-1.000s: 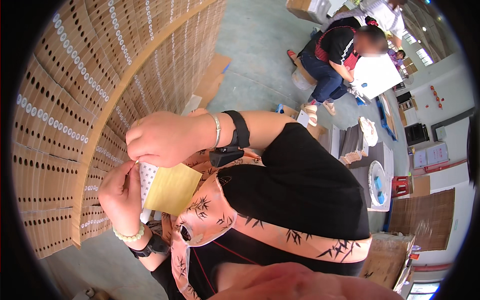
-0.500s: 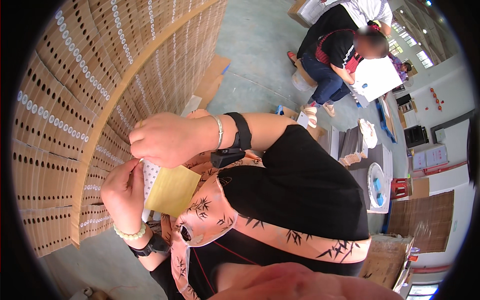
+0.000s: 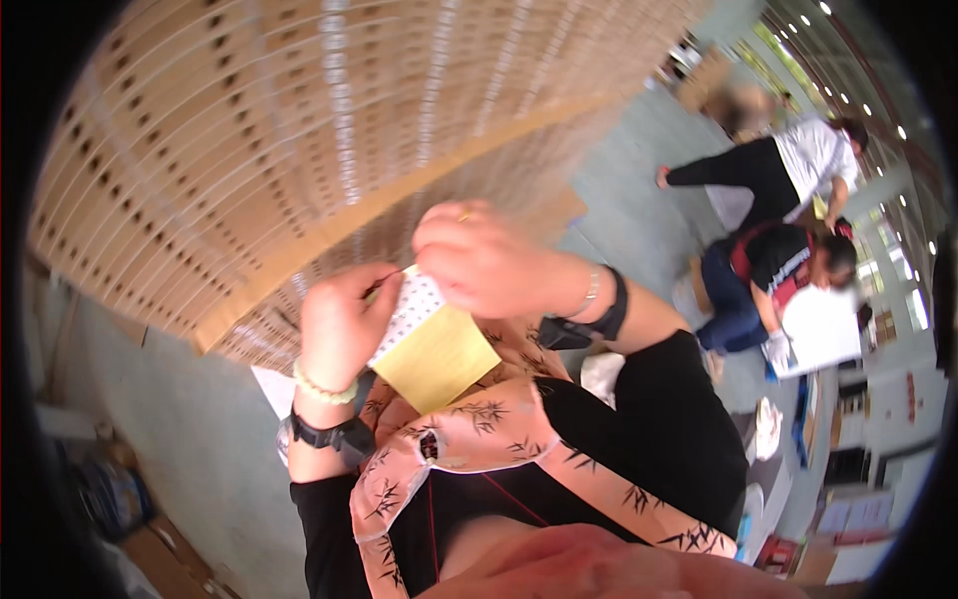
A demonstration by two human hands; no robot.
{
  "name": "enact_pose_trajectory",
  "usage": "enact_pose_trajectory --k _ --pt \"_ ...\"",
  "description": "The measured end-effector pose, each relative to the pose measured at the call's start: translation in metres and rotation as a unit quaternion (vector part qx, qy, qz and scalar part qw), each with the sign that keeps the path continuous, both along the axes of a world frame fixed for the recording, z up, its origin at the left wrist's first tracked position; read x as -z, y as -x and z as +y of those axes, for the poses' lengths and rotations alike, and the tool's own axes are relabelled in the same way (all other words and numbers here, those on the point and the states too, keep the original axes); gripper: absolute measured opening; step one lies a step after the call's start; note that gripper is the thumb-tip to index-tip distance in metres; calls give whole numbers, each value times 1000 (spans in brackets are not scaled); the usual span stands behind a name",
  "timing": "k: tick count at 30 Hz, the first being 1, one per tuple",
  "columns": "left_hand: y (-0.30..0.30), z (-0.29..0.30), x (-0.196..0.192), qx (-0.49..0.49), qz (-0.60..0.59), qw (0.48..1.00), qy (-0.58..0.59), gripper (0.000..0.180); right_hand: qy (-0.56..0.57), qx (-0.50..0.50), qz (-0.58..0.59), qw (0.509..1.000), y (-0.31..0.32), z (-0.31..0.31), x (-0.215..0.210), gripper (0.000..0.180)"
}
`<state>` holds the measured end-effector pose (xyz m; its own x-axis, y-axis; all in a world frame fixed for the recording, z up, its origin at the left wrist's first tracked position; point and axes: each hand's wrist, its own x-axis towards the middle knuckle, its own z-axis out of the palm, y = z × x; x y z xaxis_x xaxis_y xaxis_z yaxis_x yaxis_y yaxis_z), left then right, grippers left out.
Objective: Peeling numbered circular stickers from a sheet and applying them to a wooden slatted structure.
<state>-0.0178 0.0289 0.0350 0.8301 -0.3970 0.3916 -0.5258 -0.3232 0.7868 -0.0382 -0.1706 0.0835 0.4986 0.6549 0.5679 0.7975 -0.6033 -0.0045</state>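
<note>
My left hand point(image 3: 341, 324) and my right hand point(image 3: 477, 262) pinch the top of a small sheet of white stickers point(image 3: 409, 304) with a yellow backing paper point(image 3: 436, 357) hanging under it. Both hands are held close together in front of my chest, fingers closed on the sheet's upper edge. The left wrist carries a bead bracelet and a black watch, the right a bracelet and a black band. Just beyond the hands rises a tall stack of brown cardboard boxes point(image 3: 299, 140).
The grey floor point(image 3: 639, 200) stretches to the right. There a crouching person in dark clothes point(image 3: 773, 280) holds a white sheet, and a person in a white top point(image 3: 788, 165) bends over behind. Shelves and clutter line the right edge; boxes lie at the lower left.
The view has swung upward and to the left. My hands have risen together with the sticker sheet and sit higher against the boxes. A second person has come into sight on the right.
</note>
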Motion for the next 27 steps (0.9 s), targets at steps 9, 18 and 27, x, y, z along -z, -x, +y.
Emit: enact_pose_trajectory --k 9,18,27 --pt "5 13 -10 -10 -25 999 35 8 -114 11 -125 985 -65 24 -171 5" --pt "5 19 -17 -2 -57 997 46 10 -97 1 -187 978 -88 29 -190 4" --pt "6 18 -17 -10 -65 997 41 9 -93 1 -204 975 -86 32 -187 5"
